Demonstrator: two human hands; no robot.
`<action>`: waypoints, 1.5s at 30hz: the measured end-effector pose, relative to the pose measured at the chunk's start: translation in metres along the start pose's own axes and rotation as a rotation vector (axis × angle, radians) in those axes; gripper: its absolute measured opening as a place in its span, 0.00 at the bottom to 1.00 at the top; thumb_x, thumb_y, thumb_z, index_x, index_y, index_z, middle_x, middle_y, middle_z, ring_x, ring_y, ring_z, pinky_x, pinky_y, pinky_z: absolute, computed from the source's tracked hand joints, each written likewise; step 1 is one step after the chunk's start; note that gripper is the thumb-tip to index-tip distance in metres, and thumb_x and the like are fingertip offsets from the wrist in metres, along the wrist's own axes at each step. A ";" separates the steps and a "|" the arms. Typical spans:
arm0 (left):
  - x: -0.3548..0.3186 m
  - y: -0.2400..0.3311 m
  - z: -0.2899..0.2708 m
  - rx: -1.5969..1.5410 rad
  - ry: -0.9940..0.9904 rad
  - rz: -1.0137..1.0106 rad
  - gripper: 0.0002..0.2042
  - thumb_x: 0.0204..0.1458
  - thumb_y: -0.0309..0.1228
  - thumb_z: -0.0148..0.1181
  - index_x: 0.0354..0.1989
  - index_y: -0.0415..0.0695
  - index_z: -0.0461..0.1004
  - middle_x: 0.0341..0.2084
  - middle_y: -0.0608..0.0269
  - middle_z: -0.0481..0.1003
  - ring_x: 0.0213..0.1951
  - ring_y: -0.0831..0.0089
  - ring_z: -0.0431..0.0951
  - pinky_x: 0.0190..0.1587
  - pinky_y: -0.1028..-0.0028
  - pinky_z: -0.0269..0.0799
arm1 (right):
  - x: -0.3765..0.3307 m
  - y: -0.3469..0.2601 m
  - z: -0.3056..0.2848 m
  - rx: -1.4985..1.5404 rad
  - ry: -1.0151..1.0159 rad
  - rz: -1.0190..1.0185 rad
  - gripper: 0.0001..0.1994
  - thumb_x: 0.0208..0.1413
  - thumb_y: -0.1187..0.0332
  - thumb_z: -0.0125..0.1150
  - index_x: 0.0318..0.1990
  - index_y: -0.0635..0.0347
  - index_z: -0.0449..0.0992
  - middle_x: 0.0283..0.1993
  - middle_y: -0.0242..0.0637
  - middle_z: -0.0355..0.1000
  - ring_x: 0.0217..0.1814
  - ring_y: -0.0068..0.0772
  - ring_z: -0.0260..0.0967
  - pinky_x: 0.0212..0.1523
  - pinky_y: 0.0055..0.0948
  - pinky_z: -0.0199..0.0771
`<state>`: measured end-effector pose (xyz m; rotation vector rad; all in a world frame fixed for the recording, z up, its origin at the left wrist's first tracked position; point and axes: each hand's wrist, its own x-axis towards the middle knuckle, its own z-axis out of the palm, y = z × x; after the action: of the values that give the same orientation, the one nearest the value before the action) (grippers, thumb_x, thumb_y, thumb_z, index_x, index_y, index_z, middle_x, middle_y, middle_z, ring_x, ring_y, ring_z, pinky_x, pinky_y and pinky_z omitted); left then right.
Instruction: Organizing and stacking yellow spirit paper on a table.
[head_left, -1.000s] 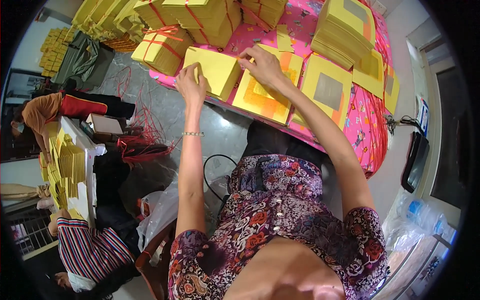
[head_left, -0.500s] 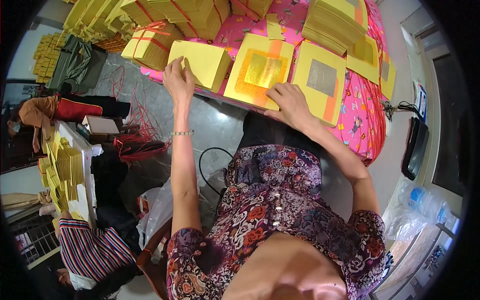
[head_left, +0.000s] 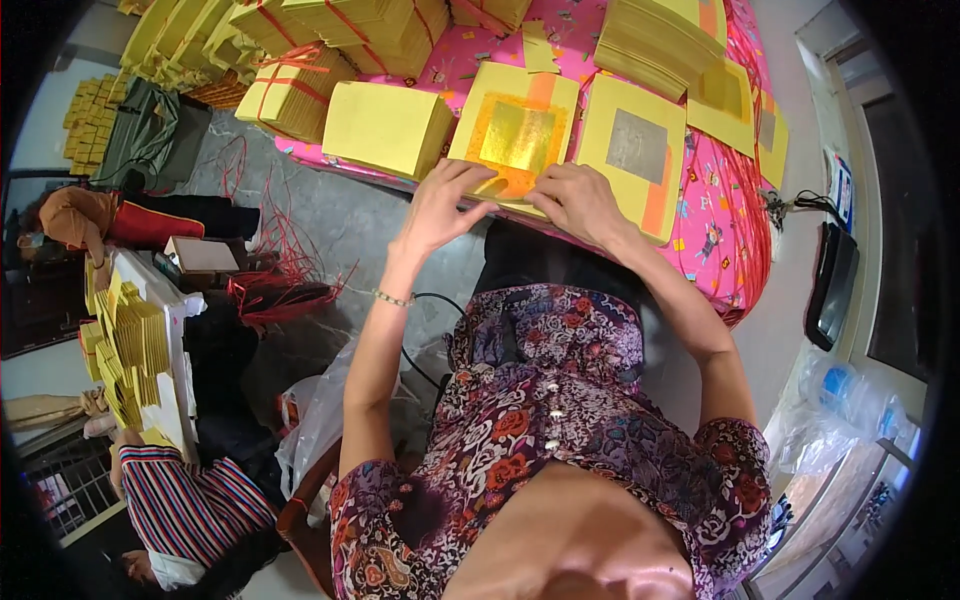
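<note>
Both of your hands have come together since half a second ago: your left hand [head_left: 440,205], which was up on the plain yellow stack [head_left: 388,128], now sits at the near edge of the gold-foil paper stack [head_left: 515,135], and your right hand [head_left: 580,200] has slid in beside it. That stack lies on the pink patterned table [head_left: 735,230], just at its near edge, between the plain yellow stack and a stack with a silver foil square [head_left: 635,150].

Your left fingers look drawn together, pinching the near edge of the top sheet; your right fingers lie curled and flat on the same edge — whether they grip or only press, you cannot tell from here.

Judge the sheet as very light, thin and floppy — it will bend and may tear or crease if pulled hard, and the foil patch looks slick and easily scuffed. Take it by the yellow margin at the near corners, not on the foil, and peel gently so only one sheet lifts.
</note>
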<state>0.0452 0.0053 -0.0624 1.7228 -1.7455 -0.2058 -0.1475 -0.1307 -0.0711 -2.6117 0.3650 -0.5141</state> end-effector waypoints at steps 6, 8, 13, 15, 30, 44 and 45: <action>0.001 -0.005 0.009 0.051 -0.035 -0.002 0.14 0.40 0.29 0.65 0.39 0.44 0.76 0.37 0.61 0.74 0.43 0.59 0.70 0.48 0.65 0.66 | 0.005 -0.001 -0.006 0.064 -0.061 0.129 0.11 0.50 0.62 0.57 0.27 0.61 0.79 0.28 0.40 0.71 0.36 0.43 0.69 0.37 0.41 0.69; 0.002 -0.005 0.009 0.052 -0.047 -0.006 0.14 0.41 0.28 0.65 0.39 0.44 0.76 0.37 0.61 0.74 0.43 0.60 0.70 0.48 0.65 0.66 | 0.005 0.001 -0.005 0.085 -0.075 0.158 0.12 0.50 0.62 0.57 0.28 0.61 0.79 0.28 0.40 0.71 0.36 0.43 0.69 0.37 0.41 0.70; 0.001 -0.005 0.009 0.033 -0.033 -0.023 0.13 0.41 0.28 0.65 0.38 0.44 0.76 0.36 0.62 0.75 0.43 0.60 0.70 0.47 0.66 0.66 | 0.007 0.001 -0.006 0.099 -0.083 0.190 0.12 0.51 0.61 0.56 0.30 0.60 0.80 0.30 0.40 0.72 0.37 0.44 0.69 0.38 0.41 0.70; 0.002 -0.005 0.008 0.028 -0.035 -0.027 0.13 0.41 0.28 0.65 0.38 0.44 0.76 0.36 0.61 0.75 0.42 0.60 0.71 0.47 0.66 0.66 | 0.007 0.001 -0.006 0.103 -0.089 0.198 0.12 0.51 0.61 0.56 0.30 0.60 0.80 0.30 0.40 0.72 0.37 0.44 0.69 0.38 0.41 0.70; 0.012 0.009 0.005 0.138 -0.081 -0.009 0.15 0.41 0.31 0.64 0.41 0.44 0.75 0.36 0.60 0.73 0.41 0.60 0.70 0.44 0.66 0.67 | 0.002 -0.006 -0.010 0.076 -0.035 0.169 0.11 0.52 0.61 0.57 0.31 0.59 0.79 0.33 0.39 0.72 0.32 0.45 0.70 0.35 0.40 0.71; 0.048 0.037 -0.013 0.116 0.180 0.018 0.14 0.44 0.19 0.55 0.41 0.45 0.75 0.31 0.61 0.76 0.32 0.62 0.71 0.34 0.67 0.69 | -0.002 0.009 -0.014 0.932 0.462 0.459 0.38 0.48 0.59 0.67 0.62 0.68 0.54 0.61 0.47 0.57 0.64 0.41 0.55 0.59 0.37 0.61; 0.048 0.043 -0.016 0.061 0.197 -0.055 0.13 0.46 0.20 0.55 0.42 0.44 0.75 0.30 0.59 0.75 0.29 0.62 0.70 0.33 0.68 0.69 | -0.001 0.016 -0.011 1.081 0.425 0.441 0.43 0.46 0.60 0.69 0.64 0.67 0.49 0.65 0.48 0.52 0.66 0.43 0.52 0.61 0.41 0.60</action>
<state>0.0227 -0.0297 -0.0101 1.7719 -1.5772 -0.0060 -0.1556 -0.1487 -0.0698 -1.3308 0.5705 -0.8110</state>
